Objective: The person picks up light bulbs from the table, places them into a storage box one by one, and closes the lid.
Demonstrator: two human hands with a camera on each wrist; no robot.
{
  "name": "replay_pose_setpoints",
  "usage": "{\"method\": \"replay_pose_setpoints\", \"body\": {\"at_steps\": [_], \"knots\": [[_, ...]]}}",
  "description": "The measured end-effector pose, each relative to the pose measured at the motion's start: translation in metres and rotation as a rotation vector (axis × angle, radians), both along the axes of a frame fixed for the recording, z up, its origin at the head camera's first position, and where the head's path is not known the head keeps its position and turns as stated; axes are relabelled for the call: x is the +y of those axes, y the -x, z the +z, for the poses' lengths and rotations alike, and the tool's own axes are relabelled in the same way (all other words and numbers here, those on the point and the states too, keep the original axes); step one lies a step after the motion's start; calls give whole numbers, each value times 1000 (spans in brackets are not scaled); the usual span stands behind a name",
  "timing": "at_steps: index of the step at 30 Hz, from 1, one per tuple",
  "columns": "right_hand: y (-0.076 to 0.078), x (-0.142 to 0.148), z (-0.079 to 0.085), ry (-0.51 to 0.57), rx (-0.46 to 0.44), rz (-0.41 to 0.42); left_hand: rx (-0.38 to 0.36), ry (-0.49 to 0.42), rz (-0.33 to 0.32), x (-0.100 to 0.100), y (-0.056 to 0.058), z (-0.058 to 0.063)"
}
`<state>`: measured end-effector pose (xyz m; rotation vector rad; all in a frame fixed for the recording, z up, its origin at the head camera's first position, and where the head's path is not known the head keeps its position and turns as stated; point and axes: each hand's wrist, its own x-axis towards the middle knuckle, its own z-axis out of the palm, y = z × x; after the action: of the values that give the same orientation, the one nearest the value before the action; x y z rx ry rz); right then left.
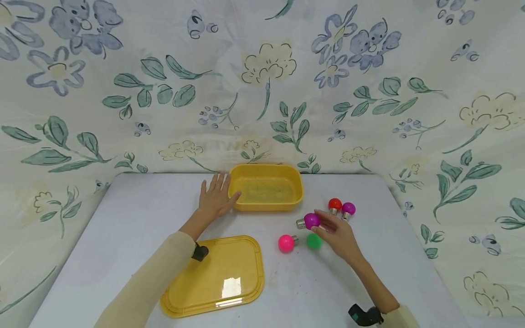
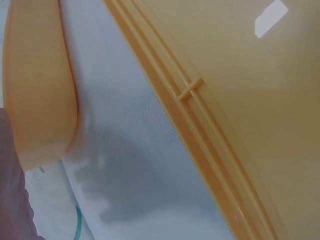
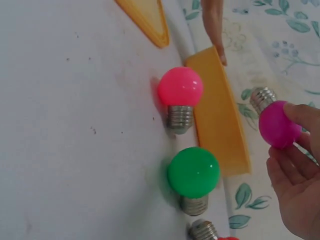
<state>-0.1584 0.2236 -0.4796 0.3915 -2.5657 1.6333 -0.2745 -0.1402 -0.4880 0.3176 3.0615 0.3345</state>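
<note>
Between thumb and fingers my right hand (image 1: 337, 234) pinches a purple light bulb (image 3: 280, 124) by its round end, metal screw base pointing left. At the back of the table, my left hand (image 1: 216, 197) lies against the left side of a yellow rectangular tub (image 1: 265, 207), fingers straight. Below the held bulb, a pink bulb (image 1: 285, 243) and a green bulb (image 1: 314, 241) lie on the table. A red bulb (image 1: 335, 203) and another purple bulb (image 1: 348, 208) lie close together behind the right hand. In the left wrist view, little of the left hand shows.
A yellow lid (image 1: 217, 273) lies flat at the front left, partly under the left forearm. The white table (image 1: 311, 291) ends at a flower-patterned cloth (image 1: 229, 114) right behind the tub. Dark wrist cameras are strapped on both arms.
</note>
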Motion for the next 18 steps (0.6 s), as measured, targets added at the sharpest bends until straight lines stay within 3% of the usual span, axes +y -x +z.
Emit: {"method": "replay_pose_setpoints", "body": {"at_steps": [18], "knots": [[55, -59, 18, -4, -40, 86, -17, 30, -16, -2, 1, 1]]}}
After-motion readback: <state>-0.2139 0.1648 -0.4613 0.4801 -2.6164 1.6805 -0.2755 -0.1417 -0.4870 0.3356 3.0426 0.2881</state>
